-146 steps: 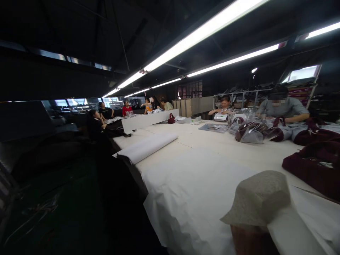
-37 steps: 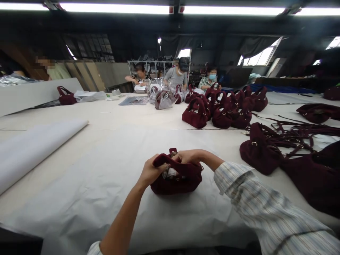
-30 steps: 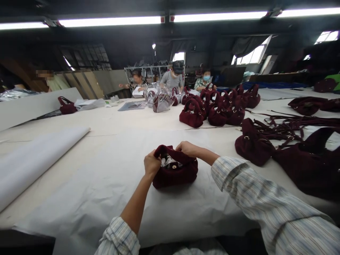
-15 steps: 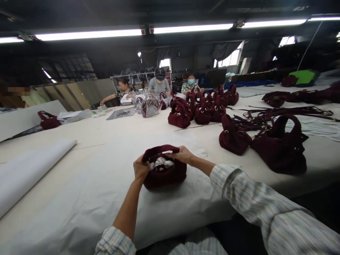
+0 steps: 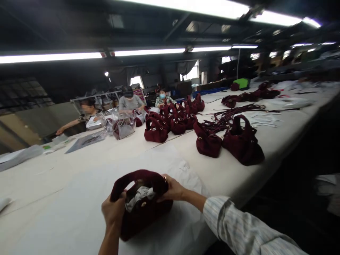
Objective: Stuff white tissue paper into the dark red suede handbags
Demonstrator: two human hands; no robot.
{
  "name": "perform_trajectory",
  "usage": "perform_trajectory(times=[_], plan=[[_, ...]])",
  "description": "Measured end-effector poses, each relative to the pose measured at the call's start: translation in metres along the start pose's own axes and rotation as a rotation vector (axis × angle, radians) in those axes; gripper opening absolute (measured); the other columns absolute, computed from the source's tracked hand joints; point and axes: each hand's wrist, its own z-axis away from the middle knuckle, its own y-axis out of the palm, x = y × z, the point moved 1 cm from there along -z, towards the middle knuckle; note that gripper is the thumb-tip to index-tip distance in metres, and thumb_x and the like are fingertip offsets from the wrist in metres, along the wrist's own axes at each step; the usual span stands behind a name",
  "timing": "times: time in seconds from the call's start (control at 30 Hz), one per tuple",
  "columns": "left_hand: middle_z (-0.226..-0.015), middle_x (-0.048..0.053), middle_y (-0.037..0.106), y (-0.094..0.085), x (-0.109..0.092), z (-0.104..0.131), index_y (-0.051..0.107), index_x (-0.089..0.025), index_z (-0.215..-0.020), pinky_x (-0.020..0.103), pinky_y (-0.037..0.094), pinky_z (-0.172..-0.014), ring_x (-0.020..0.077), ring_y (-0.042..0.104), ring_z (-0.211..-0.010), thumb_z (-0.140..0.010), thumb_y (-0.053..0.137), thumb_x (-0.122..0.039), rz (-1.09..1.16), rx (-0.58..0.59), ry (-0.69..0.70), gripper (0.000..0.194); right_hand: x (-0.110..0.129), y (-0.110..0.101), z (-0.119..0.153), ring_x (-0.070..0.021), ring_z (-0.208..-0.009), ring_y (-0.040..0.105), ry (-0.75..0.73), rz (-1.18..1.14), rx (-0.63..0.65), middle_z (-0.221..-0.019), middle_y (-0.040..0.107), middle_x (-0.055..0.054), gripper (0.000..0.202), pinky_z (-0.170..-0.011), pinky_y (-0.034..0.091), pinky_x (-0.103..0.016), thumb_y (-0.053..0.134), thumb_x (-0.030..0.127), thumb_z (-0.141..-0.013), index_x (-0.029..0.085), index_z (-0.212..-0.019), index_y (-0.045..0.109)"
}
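Observation:
A dark maroon handbag [image 5: 148, 216] stands upright in front of me with its mouth open. Crumpled white stuffing paper [image 5: 140, 197] fills the inside, and a small round gold snap shows on the inner edge. My left hand [image 5: 113, 209] is closed round the left end of the bag, where the handle meets it. At the opposite end, my right hand [image 5: 171, 189] grips the side by a gold ring, fingers partly hidden behind the handle. Under the bag lies a white paper sheet [image 5: 87, 198].
Several finished maroon handbags [image 5: 156, 130] stand across the table [image 5: 183, 147], two more [image 5: 243, 141] nearer on the right. Maroon straps [image 5: 225, 115] lie in a heap behind those. A clear plastic-wrapped bag [image 5: 123, 127] is near co-workers [image 5: 130, 102] at the far side.
My view has swung to the right, so the surroundings shift left. Both hands keep hold of the handbag, which now appears closer, lower and more tilted in view.

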Motion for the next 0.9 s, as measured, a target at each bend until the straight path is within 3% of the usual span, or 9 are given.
perform_trajectory(times=[0.1, 0.17, 0.27, 0.37, 0.5, 0.6, 0.7, 0.8, 0.9], plan=[[-0.057, 0.003, 0.061, -0.001, -0.029, -0.002, 0.067, -0.017, -0.071, 0.035, 0.046, -0.055, 0.0263, 0.06, -0.063, -0.062, 0.065, -0.044, 0.081, 0.057, 0.008, 0.028, -0.005, -0.004, 0.006, -0.0204, -0.083, 0.061, -0.083, -0.122, -0.084, -0.088, 0.068, 0.001, 0.051, -0.077, 0.05, -0.033, 0.093, 0.029, -0.052, 0.018, -0.096, 0.069], [-0.058, 0.002, 0.061, 0.002, -0.056, -0.011, 0.067, -0.015, -0.072, 0.032, 0.044, -0.055, 0.0242, 0.059, -0.064, -0.062, 0.069, -0.046, 0.148, 0.212, 0.033, 0.033, 0.014, -0.016, 0.004, -0.0199, -0.078, 0.062, -0.082, -0.186, -0.199, -0.083, 0.07, 0.0, 0.046, -0.075, 0.05, -0.033, 0.094, 0.026, -0.05, 0.017, -0.089, 0.071], [-0.097, 0.008, 0.073, 0.015, -0.088, -0.031, 0.069, -0.014, -0.106, 0.032, 0.052, -0.073, 0.0259, 0.066, -0.092, -0.074, 0.068, -0.061, 0.439, 0.521, 0.105, 0.057, 0.05, -0.055, -0.005, -0.0214, -0.078, 0.064, -0.015, -0.293, -0.405, -0.085, 0.073, -0.002, 0.051, -0.08, 0.052, -0.035, 0.096, 0.024, -0.043, 0.016, -0.087, 0.072], [-0.139, 0.016, 0.057, 0.033, -0.095, -0.04, 0.058, -0.016, -0.13, 0.041, 0.046, -0.102, 0.0286, 0.053, -0.129, -0.083, 0.053, -0.072, 0.709, 0.581, 0.094, 0.073, 0.067, -0.102, -0.011, -0.0223, -0.081, 0.067, 0.014, -0.352, -0.427, -0.089, 0.074, -0.004, 0.047, -0.088, 0.052, -0.039, 0.093, 0.031, -0.052, 0.017, -0.093, 0.073], [-0.146, 0.02, 0.05, 0.06, -0.09, -0.011, 0.05, -0.014, -0.14, 0.048, 0.039, -0.112, 0.0305, 0.046, -0.137, -0.089, 0.043, -0.072, 0.832, 0.672, 0.002, 0.077, 0.057, -0.144, 0.006, -0.0278, -0.085, 0.069, 0.032, -0.399, -0.437, -0.09, 0.075, -0.007, 0.048, -0.095, 0.05, -0.047, 0.091, 0.029, -0.053, 0.019, -0.097, 0.075], [-0.153, 0.013, 0.044, 0.083, -0.078, 0.026, 0.044, -0.021, -0.146, 0.047, 0.033, -0.117, 0.0281, 0.04, -0.142, -0.094, 0.039, -0.067, 0.793, 0.736, 0.067, 0.07, 0.037, -0.148, 0.029, -0.032, -0.092, 0.069, 0.035, -0.363, -0.416, -0.096, 0.075, -0.008, 0.052, -0.1, 0.047, -0.052, 0.091, 0.028, -0.052, 0.022, -0.102, 0.075], [-0.158, 0.005, 0.037, 0.104, -0.043, 0.055, 0.04, -0.025, -0.149, 0.044, 0.017, -0.125, 0.0251, 0.027, -0.149, -0.091, 0.049, -0.062, 0.535, 0.587, 0.15, 0.069, 0.015, -0.134, 0.05, -0.0341, -0.105, 0.066, 0.083, -0.21, -0.291, -0.107, 0.073, -0.008, 0.057, -0.102, 0.046, -0.052, 0.091, 0.024, -0.055, 0.024, -0.11, 0.073], [-0.154, 0.006, 0.044, 0.119, 0.009, 0.06, 0.045, -0.026, -0.144, 0.047, 0.024, -0.123, 0.0285, 0.032, -0.147, -0.088, 0.045, -0.065, 0.421, 0.522, -0.115, 0.068, 0.001, -0.115, 0.057, -0.0322, -0.109, 0.062, 0.09, -0.123, -0.205, -0.111, 0.07, -0.005, 0.064, -0.099, 0.048, -0.048, 0.092, 0.023, -0.055, 0.026, -0.114, 0.069], [-0.144, 0.005, 0.056, 0.124, 0.045, 0.045, 0.052, -0.029, -0.137, 0.051, 0.037, -0.117, 0.033, 0.041, -0.141, -0.08, 0.048, -0.07, 0.375, 0.473, -0.268, 0.07, 0.002, -0.102, 0.048, -0.0252, -0.091, 0.063, 0.038, -0.117, -0.264, -0.091, 0.069, 0.0, 0.048, -0.084, 0.05, -0.04, 0.093, 0.025, -0.054, 0.024, -0.096, 0.07]])
